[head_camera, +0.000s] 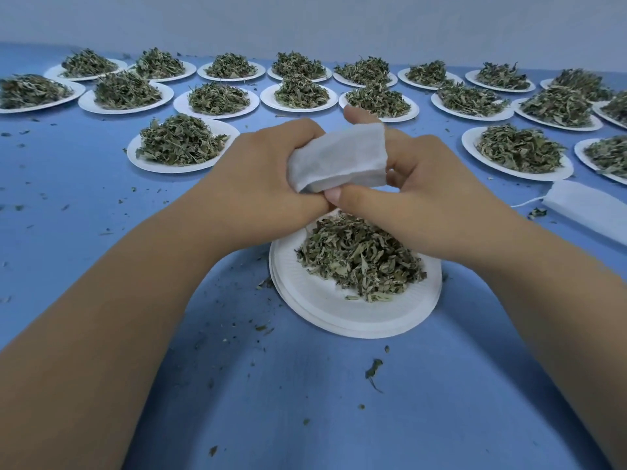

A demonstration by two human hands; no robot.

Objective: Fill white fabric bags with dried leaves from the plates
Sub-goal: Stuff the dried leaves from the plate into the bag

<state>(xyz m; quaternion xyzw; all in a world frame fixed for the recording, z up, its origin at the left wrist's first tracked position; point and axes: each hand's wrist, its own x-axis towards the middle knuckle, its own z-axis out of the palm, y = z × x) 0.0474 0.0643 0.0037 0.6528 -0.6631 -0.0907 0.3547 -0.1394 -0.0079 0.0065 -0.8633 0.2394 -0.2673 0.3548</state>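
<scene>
Both of my hands hold one white fabric bag (339, 157) in the air, just beyond the near plate (339, 317). My left hand (268, 174) grips the bag's left end with curled fingers. My right hand (417, 184) pinches its right side, thumb under the lower edge and fingers behind the top. A heap of dried leaves (359, 259) lies on that near white paper plate, which sits on a stack of like plates. I cannot see whether the bag holds any leaves.
Several more white plates heaped with dried leaves (179, 140) cover the far half of the blue table (101, 198). A flat stack of white bags (590, 212) with a string lies at the right. Leaf crumbs are scattered on the blue cloth.
</scene>
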